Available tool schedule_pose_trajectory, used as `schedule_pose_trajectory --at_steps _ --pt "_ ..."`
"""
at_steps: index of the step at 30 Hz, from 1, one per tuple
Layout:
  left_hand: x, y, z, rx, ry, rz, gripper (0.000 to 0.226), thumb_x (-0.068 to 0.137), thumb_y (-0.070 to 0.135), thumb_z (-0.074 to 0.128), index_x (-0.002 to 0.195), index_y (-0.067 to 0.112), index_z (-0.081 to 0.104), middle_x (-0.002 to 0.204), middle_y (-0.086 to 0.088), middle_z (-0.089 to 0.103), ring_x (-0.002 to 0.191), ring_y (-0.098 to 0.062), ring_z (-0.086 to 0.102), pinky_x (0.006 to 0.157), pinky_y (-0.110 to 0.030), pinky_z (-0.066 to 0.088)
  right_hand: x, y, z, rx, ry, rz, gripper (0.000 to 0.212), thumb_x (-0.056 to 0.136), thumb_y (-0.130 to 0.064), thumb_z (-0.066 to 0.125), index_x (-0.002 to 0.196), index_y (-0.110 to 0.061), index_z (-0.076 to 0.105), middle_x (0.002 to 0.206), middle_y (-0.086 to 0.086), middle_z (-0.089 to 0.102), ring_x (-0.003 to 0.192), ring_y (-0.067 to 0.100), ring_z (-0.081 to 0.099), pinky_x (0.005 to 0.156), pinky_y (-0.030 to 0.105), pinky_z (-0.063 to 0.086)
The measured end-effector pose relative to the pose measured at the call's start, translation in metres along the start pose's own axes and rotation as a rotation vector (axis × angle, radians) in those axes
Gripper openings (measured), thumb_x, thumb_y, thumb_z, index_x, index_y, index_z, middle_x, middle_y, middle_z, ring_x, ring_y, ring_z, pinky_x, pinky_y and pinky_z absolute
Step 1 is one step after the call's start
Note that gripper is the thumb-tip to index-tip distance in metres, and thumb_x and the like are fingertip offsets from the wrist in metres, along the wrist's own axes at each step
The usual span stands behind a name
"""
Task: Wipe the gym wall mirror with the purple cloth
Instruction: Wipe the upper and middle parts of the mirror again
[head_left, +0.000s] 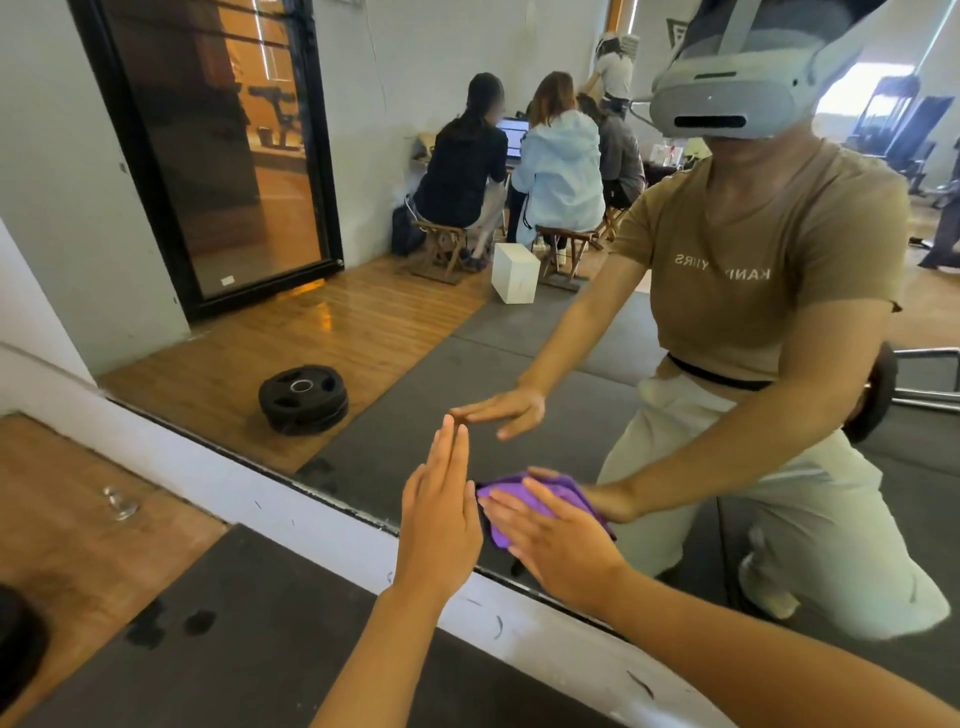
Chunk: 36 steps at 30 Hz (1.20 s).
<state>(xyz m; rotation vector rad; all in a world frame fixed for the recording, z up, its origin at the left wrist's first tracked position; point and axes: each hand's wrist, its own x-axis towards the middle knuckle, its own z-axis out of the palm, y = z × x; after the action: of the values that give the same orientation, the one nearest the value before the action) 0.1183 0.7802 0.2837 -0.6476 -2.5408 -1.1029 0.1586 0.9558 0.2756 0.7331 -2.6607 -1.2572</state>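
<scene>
A dark floor mat (249, 639) lies on the wooden floor (67, 519), beside what may be a small glass piece (118, 503).

The mirror (395, 218) in front of me is smooth, glossy glass. The purple cloth (511, 496) looks soft, matt and finely napped. My floor mat (249, 649) is dull dark rubber, scuffed; beside it the wooden floor (67, 519) shows worn, grainy boards.

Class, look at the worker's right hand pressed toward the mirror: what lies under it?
Under the right hand lies the purple cloth, pressed flat against the mirror. Its edges show past the fingers; the part beneath the palm is covered, as is the glass behind it.
</scene>
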Motion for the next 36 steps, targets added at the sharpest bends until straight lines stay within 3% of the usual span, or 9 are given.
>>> schedule_pose_trajectory --at_steps 4,10,13,15,17,22,26,29,36 --pt "0.001 -0.005 0.004 0.044 -0.004 0.016 0.062 0.107 0.022 0.034 0.147 0.037 -0.010 0.150 0.031 -0.026 0.151 -0.007 0.007 0.122 -0.033 0.015 -0.001 -0.003 0.006 0.022 0.000 0.011 0.070 0.110 -0.031 0.025 0.146 -0.006 -0.030 0.161 0.009 -0.028 0.129 0.031 -0.043 0.097 0.047 -0.032" --pt "-0.002 -0.007 0.010 0.011 0.032 0.055 0.069 0.105 0.018 0.040 0.151 0.034 -0.008 0.156 0.027 -0.022 0.149 -0.004 0.011 0.119 -0.031 0.019 0.006 0.051 -0.007 0.084 0.547 0.312 0.068 0.096 -0.026 0.044 0.158 -0.010 0.018 0.164 0.007 0.005 0.154 0.022 0.002 0.122 0.046 -0.016" --pt "-0.001 -0.007 0.012 0.035 0.050 0.047 0.069 0.104 0.018 0.042 0.153 0.030 -0.006 0.159 0.020 -0.018 0.149 -0.007 0.015 0.117 -0.031 0.021 0.013 0.100 -0.044 0.045 0.770 0.523 0.061 0.105 -0.024 0.029 0.160 -0.010 0.006 0.168 0.003 -0.009 0.153 0.016 -0.013 0.123 0.044 -0.013" --pt "-0.001 -0.007 0.014 0.039 0.053 0.030 0.071 0.104 0.019 0.043 0.152 0.030 -0.007 0.159 0.020 -0.018 0.150 -0.009 0.014 0.117 -0.032 0.023 0.012 0.107 -0.054 -0.039 0.785 0.618 0.056 0.104 -0.021 0.039 0.157 -0.011 0.025 0.167 0.002 0.012 0.152 0.015 -0.016 0.123 0.044 -0.014" --pt "-0.001 -0.008 0.017 0.041 0.062 0.028 0.073 0.103 0.018 0.046 0.152 0.030 -0.006 0.159 0.019 -0.016 0.149 -0.010 0.016 0.117 -0.033 0.024 0.008 0.096 -0.050 -0.072 0.747 0.646 0.055 0.103 -0.022 0.049 0.155 -0.014 0.035 0.165 0.001 0.019 0.153 0.018 -0.009 0.123 0.047 -0.011" --pt "0.000 -0.022 0.030 0.133 0.144 0.094 0.080 0.097 0.007 0.056 0.157 0.021 0.006 0.165 0.005 -0.001 0.150 -0.015 0.018 0.120 -0.037 0.015 0.014 0.039 -0.014 -0.075 0.572 0.541 0.065 0.104 -0.025 0.028 0.160 -0.010 -0.003 0.167 0.008 -0.015 0.152 0.024 -0.018 0.123 0.048 -0.005" --pt "0.002 -0.034 0.042 0.172 0.206 0.108 0.066 0.096 0.009 0.050 0.155 0.011 0.020 0.163 -0.011 0.016 0.150 -0.026 0.019 0.118 -0.050 0.023 0.021 -0.006 0.013 -0.045 0.416 0.398 0.074 0.101 -0.032 0.027 0.157 -0.006 -0.012 0.165 0.008 -0.013 0.154 0.022 -0.003 0.122 0.052 -0.014" --pt "-0.003 -0.044 0.046 0.135 0.191 0.095 0.066 0.100 0.012 0.050 0.156 0.016 0.014 0.165 -0.003 0.003 0.151 -0.026 0.016 0.116 -0.050 0.027 0.014 -0.047 0.039 -0.036 0.161 0.208 0.091 0.105 -0.034 0.036 0.143 0.004 -0.038 0.154 0.019 -0.030 0.149 0.036 -0.013 0.118 0.051 -0.010" --pt "-0.008 -0.034 0.050 0.066 0.153 0.066 0.071 0.104 0.036 0.041 0.156 0.031 -0.007 0.161 0.014 -0.021 0.153 -0.019 0.003 0.117 -0.040 0.015 -0.016 -0.084 0.080 0.027 -0.105 -0.065 0.087 0.109 -0.030 0.035 0.136 0.002 -0.041 0.146 0.019 -0.038 0.137 0.038 -0.026 0.111 0.046 -0.011"
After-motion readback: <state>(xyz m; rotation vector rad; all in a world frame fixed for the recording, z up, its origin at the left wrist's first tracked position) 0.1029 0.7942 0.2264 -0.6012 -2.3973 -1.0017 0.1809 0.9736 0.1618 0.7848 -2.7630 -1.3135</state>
